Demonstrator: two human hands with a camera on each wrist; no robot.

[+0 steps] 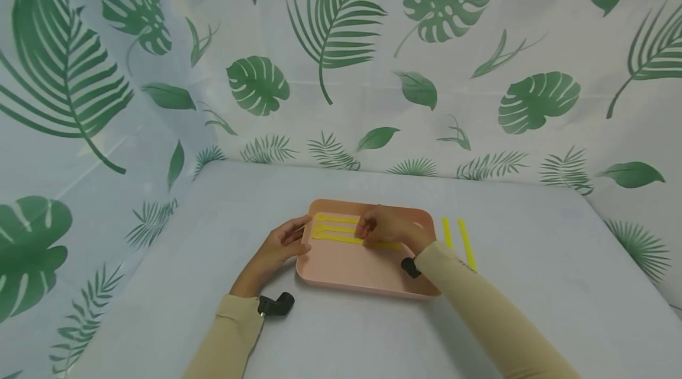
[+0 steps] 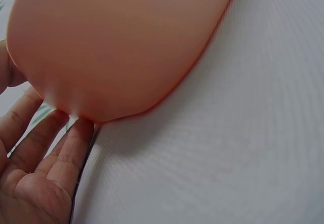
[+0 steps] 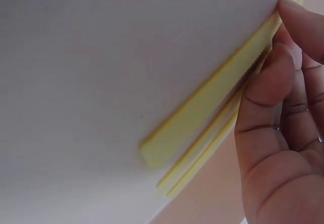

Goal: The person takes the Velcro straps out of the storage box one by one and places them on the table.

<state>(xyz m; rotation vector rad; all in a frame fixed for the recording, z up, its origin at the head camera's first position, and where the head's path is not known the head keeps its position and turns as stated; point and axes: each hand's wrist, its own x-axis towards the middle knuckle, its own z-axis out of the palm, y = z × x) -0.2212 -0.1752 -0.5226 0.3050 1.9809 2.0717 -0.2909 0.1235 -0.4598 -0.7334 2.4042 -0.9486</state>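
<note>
A shallow pink tray (image 1: 346, 269) lies lengthwise before me. At its left end my left hand (image 1: 278, 247) holds the rim; in the left wrist view several fingers (image 2: 73, 153) touch the outer wall. Inside the tray lie flat yellow plastic strips (image 1: 335, 237) side by side, their broader ends to the left. My right hand (image 1: 391, 228) bends over them, thumb and fingertips pinching one yellow strip (image 3: 212, 87). Fine teeth show on that strip near the fingertips. The hand hides part of the strips, and their exact kind is unclear.
Two more yellow strips (image 1: 467, 243) lie on the white table (image 1: 351, 337), just right of the tray and partly behind the right sleeve. A white curtain (image 1: 362, 89) with green leaf prints stands behind the table and along its sides.
</note>
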